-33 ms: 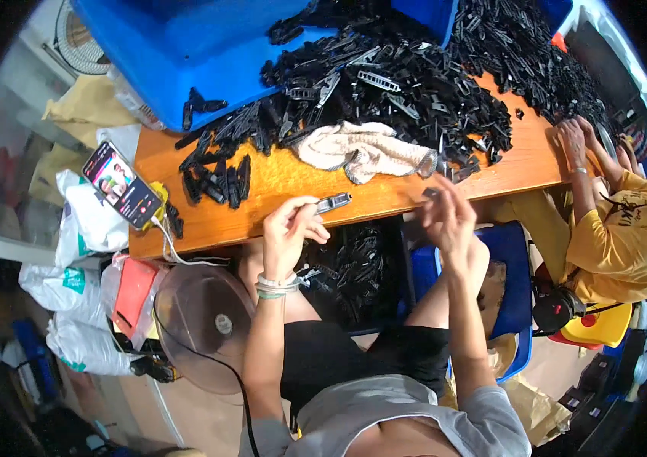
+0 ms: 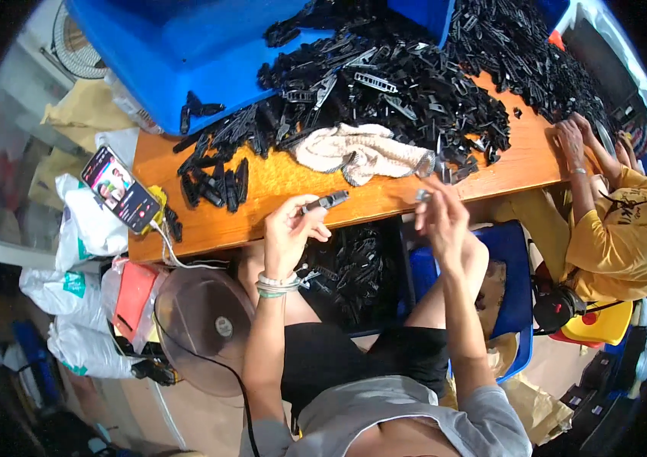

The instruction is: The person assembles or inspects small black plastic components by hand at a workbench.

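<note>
My left hand (image 2: 287,232) pinches a slim black plastic part (image 2: 326,202) between thumb and fingers, just over the table's front edge. To its right, my right hand (image 2: 444,221) is raised with the fingers bent. A small pale grey piece (image 2: 422,196) shows at its fingertips, too small and blurred to name. Behind both hands a crumpled white cloth (image 2: 361,152) lies on the wooden table (image 2: 262,169). Beyond the cloth spreads a large heap of black plastic parts (image 2: 384,84), with a few similar parts (image 2: 221,185) grouped at the left.
A big blue bin (image 2: 186,57) tilts at the far left. A lit phone (image 2: 119,189) with a cable rests at the table's left end. Below the table sit a bin of black parts (image 2: 358,278) and a blue crate (image 2: 518,297). A co-worker in a yellow shirt (image 2: 621,236) sits at right.
The black part in my left hand has tilted and turned slightly. My right hand has shifted a little to the left, and the pale piece at its fingertips shows more clearly.
</note>
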Available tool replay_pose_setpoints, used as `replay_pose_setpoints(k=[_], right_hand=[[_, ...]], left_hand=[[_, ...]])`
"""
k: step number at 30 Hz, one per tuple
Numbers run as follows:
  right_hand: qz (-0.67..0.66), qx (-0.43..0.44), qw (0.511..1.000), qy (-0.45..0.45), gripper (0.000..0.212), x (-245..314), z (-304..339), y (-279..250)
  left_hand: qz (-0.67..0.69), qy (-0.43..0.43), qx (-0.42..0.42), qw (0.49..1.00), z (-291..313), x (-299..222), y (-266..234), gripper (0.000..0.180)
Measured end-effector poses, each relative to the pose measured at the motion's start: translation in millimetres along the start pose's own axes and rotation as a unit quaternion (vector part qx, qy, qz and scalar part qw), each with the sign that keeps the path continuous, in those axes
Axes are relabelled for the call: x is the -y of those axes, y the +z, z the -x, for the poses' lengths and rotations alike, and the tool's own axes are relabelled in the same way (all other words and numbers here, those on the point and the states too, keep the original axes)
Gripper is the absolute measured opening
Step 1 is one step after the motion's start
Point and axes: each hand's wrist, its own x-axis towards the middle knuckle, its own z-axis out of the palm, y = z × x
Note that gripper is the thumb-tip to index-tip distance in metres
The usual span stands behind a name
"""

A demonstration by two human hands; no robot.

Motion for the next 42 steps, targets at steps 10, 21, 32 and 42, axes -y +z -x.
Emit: replay_pose_setpoints(k=[10, 21, 32, 42], right_hand=[[0.127, 0.207, 0.97, -0.015, 0.025, -1.1, -18.6, 54.7], [0.292, 0.233, 0.907, -0.197, 0.02, -7.9, -37.5, 52.5], [0.322, 0.225, 0.884, -0.253, 0.023, -19.6, -32.7, 66.0], [0.307, 0.286, 0.905, -0.074, 0.034, 56.9, 21.9, 58.8]], left_hand=[[-0.422, 0.227, 0.008, 0.878, -20.8, -4.4, 3.9, 0.023], [-0.417, 0.225, 0.047, 0.88, -24.1, -1.1, -3.2, 0.02], [-0.404, 0.248, 0.04, 0.88, -25.3, 6.9, 2.0, 0.017], [-0.47, 0.422, 0.081, 0.771, 38.8, -32.5, 10.8, 0.027]])
